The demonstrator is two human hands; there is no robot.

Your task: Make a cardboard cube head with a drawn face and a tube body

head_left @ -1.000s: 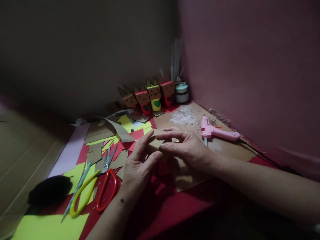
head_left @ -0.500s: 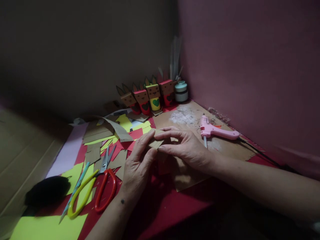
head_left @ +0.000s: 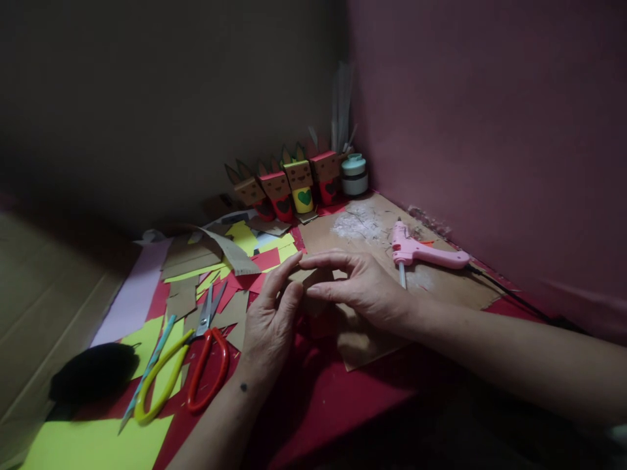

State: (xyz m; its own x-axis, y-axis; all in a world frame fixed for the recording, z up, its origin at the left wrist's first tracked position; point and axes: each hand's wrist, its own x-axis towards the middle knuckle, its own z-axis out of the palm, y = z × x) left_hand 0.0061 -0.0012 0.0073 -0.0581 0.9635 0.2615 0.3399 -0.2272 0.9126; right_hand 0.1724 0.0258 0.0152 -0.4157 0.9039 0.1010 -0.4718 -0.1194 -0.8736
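Brown cardboard piece (head_left: 304, 277), small and plain, is held up between the person's left hand (head_left: 269, 323) and right hand (head_left: 367, 290), above the red-topped desk (head_left: 337, 405). Both hands grip it, fingers curled about its edges. From here its upper face looks flat and paler, with shadow below; the fingers hide much of its shape.
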